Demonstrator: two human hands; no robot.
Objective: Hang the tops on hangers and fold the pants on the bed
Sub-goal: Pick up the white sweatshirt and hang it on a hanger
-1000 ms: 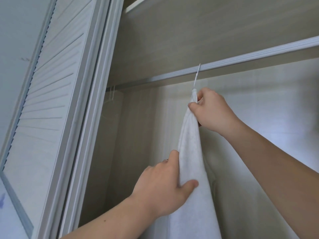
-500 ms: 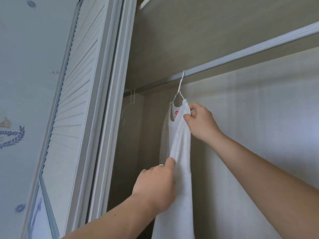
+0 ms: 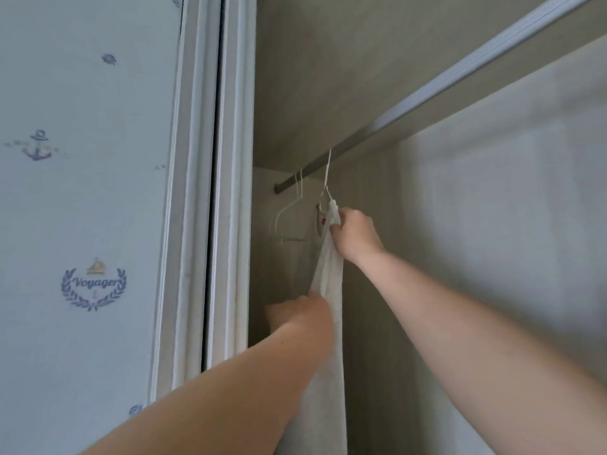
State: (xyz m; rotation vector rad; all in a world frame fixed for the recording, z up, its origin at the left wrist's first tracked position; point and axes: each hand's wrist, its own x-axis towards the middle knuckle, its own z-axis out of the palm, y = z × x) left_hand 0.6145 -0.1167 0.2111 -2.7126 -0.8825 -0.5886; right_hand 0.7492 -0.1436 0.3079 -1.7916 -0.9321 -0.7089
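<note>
A white top (image 3: pixel 328 290) with a small red label hangs on a white hanger (image 3: pixel 326 183) hooked over the metal closet rail (image 3: pixel 427 96). My right hand (image 3: pixel 353 233) grips the top's shoulder just below the hanger hook. Lower down, my left hand (image 3: pixel 300 311) holds the fabric's left edge; its fingers are partly hidden behind the cloth and blurred. The top hangs edge-on, reaching down past the frame's bottom.
An empty white hanger (image 3: pixel 289 208) hangs on the rail just left of the top, near the closet's end wall. The white door frame (image 3: pixel 226 192) stands at the left, beside a pale blue wall with nautical prints (image 3: pixel 92 284). A shelf underside runs above the rail.
The hanger with the top has slid left along the rail toward the closet's end, both hands moving with it. The empty hanger now sits close beside it.
</note>
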